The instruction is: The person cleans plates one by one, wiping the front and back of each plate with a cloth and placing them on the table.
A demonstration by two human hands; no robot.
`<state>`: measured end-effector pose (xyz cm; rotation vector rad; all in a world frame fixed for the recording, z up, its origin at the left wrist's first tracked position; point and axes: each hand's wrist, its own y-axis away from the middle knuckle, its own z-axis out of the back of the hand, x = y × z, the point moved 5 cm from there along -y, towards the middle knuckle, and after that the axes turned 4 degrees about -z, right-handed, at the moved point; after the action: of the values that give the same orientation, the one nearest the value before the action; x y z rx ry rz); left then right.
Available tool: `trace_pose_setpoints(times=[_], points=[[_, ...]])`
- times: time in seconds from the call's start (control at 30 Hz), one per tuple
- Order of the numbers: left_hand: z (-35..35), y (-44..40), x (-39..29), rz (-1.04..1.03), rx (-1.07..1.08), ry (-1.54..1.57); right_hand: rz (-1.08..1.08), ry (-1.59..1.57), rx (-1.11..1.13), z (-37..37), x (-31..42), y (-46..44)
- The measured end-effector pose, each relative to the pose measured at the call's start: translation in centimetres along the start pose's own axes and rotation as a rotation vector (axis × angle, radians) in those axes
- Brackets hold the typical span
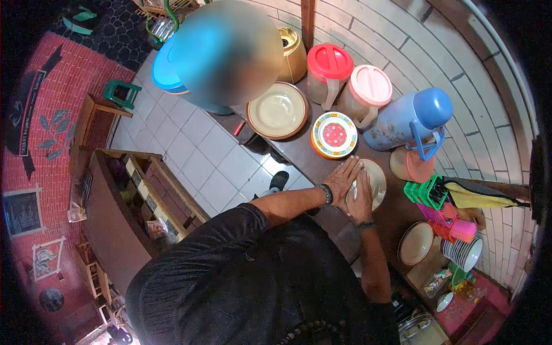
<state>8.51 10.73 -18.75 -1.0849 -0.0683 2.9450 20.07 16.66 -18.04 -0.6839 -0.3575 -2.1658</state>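
My left hand (342, 179), with a dark band at its wrist, lies with fingers stretched out at the left rim of a cream plate (376, 184). Against it rests my right hand (360, 200), its fingers also extended and pointing up across the plate. The two hands touch each other and cover the left part of the plate. Nothing shows between the fingers; what lies under the palms is hidden. Just beyond the fingertips sits a stack of plates with a patterned rim and red centre (334, 135).
On the dark table (339, 221) stand a large cream bowl (277, 110), a red-lidded pitcher (330, 63), a pink-lidded pitcher (370, 86), a blue thermos (397, 118) and a pink-lidded container (413, 165). Baskets (426, 192) and stacked bowls (463, 253) are at right. A blurred patch covers the top.
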Motion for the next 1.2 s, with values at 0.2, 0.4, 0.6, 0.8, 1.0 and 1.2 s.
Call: trace_pose_setpoints(times=[0.2,0.4,0.6,0.8,1.0,1.2], points=[[1.6,0.0,-1.0,-0.003,0.089,-0.028,0.03,0.541,-0.186,3.4,-5.0,1.7],[0.6,-0.1,-0.3,-0.025,0.039,-0.036,0.064,0.091,-0.122,-0.4,-2.3,-0.9],[1.3,-0.1,-0.9,-0.017,0.112,-0.059,0.167,0.369,-0.221,2.6,-5.6,2.9],[-0.1,-0.2,0.0,-0.067,-0.049,0.028,-0.017,0.059,-0.167,-1.5,-4.1,-0.8],[0.6,-0.3,-0.4,-0.063,0.056,-0.042,0.114,0.199,-0.08,3.2,-2.3,3.9],[0.3,-0.5,-0.5,-0.075,0.089,-0.131,-0.041,0.364,-0.277,2.4,-2.3,-1.1]])
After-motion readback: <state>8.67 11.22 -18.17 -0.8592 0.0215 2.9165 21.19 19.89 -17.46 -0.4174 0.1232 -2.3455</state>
